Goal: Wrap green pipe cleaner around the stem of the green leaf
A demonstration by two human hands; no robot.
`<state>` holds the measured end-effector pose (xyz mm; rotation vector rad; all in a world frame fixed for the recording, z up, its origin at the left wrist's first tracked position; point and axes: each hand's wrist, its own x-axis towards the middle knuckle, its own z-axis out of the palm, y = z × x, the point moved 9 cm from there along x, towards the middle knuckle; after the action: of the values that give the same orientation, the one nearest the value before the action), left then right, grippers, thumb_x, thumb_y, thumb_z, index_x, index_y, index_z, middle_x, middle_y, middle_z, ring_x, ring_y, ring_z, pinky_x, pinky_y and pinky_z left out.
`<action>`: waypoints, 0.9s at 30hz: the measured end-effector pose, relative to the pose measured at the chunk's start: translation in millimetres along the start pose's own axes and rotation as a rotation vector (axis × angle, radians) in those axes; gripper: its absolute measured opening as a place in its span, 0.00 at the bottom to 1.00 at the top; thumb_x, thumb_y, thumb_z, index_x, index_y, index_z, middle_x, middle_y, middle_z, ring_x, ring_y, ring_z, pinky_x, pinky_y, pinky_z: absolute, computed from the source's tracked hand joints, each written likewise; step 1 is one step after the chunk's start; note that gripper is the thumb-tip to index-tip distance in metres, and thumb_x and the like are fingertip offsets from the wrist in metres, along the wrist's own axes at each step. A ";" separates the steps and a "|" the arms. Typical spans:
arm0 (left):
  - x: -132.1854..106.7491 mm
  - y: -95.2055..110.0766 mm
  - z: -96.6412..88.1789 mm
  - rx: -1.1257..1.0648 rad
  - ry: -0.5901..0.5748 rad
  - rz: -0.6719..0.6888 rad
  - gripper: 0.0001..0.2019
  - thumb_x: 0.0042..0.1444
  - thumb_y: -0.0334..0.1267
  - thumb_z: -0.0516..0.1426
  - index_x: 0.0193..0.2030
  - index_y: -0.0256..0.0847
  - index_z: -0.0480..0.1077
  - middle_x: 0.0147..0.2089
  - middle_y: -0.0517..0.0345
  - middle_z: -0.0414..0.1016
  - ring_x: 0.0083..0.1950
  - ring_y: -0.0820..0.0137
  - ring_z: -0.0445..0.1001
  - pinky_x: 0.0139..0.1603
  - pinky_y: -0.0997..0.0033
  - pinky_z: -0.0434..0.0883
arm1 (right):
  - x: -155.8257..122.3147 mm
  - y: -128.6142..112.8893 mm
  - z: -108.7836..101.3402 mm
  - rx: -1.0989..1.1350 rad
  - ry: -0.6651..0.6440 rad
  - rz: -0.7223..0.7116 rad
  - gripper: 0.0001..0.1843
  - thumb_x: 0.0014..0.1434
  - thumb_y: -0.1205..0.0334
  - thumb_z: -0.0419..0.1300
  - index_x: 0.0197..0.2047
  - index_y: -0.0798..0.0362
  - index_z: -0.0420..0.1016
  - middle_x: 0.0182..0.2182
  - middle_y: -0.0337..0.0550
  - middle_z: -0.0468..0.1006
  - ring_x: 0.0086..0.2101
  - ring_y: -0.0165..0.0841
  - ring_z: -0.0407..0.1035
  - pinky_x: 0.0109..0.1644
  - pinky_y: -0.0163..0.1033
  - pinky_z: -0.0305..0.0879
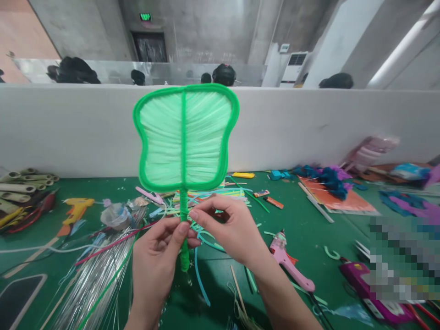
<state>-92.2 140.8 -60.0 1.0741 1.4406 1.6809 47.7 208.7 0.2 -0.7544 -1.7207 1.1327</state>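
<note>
A green hand fan stands upright above the table, its pale green face framed by a fuzzy green rim and split by a green centre rib. Its handle is wrapped in the same fuzzy green material. My left hand is closed round the handle, thumb in front. Higher up, my right hand pinches the handle between thumb and forefinger, just below the fan's face; its other fingers curl behind. Whether a loose end lies in that pinch is hidden. Behind my hands lie pale green and blue strips.
Bundled silvery wires and a yellow glue gun lie left. At right are a pink glue gun and a purple device. A white partition closes off the green table's far edge; heads show beyond.
</note>
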 end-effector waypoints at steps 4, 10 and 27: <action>-1.0 1.6 1.5 -0.062 0.036 0.048 0.08 0.55 0.41 0.66 0.38 0.39 0.78 0.27 0.60 0.80 0.26 0.70 0.79 0.30 0.75 0.77 | -4.2 -6.8 0.1 -0.076 0.045 -0.026 0.07 0.58 0.64 0.66 0.28 0.49 0.81 0.27 0.38 0.83 0.31 0.34 0.75 0.35 0.39 0.66; -1.8 1.4 7.7 -0.200 -0.022 0.012 0.06 0.56 0.40 0.65 0.36 0.40 0.77 0.26 0.61 0.79 0.25 0.72 0.78 0.28 0.77 0.75 | -13.3 -7.0 -2.4 0.018 0.130 -0.057 0.07 0.56 0.65 0.67 0.26 0.49 0.80 0.26 0.38 0.80 0.30 0.32 0.72 0.34 0.37 0.66; -10.5 -8.0 46.5 -0.750 -0.540 -0.266 0.11 0.56 0.43 0.65 0.29 0.38 0.76 0.14 0.64 0.69 0.09 0.81 0.63 0.10 0.87 0.60 | -6.9 6.5 23.9 0.475 -0.162 0.034 0.04 0.50 0.56 0.73 0.30 0.45 0.85 0.27 0.39 0.78 0.31 0.31 0.71 0.36 0.38 0.67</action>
<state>-46.0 153.1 -67.2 0.7692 0.5025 1.3979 28.6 196.7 -12.1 -0.4054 -1.4822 1.5851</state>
